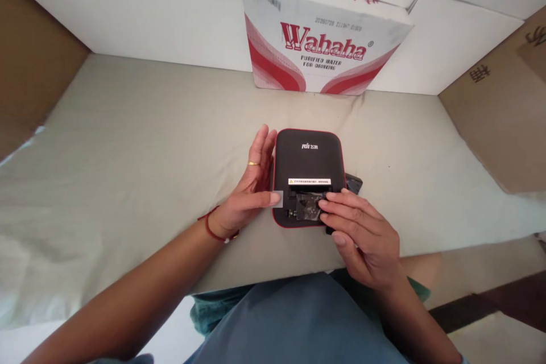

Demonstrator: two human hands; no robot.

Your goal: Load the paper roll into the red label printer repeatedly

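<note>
On the table (170, 108), the black case (307, 164) is best braced by the left hand (248, 194), loosely open along its side, while the half-curled right hand (369, 233), its grip unclear, should press only lightly on the plastic packet (307, 207).

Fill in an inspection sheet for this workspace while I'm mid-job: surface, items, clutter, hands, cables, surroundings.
Surface: pale table covering, slightly creased.
Job's things: black case with red edging, lying flat; plastic-wrapped packet at the recess in its near part; white label strip just beyond the recess.
Clutter: dark item at the case's right edge, partly hidden.
Hands: left hand along the case's left side, thumb on a greyish square tab; right hand touching the packet with its fingertips, grip unclear.
Cables: nothing seen.
Surroundings: Wahaha carton and white panels behind; brown cardboard at right.
</note>
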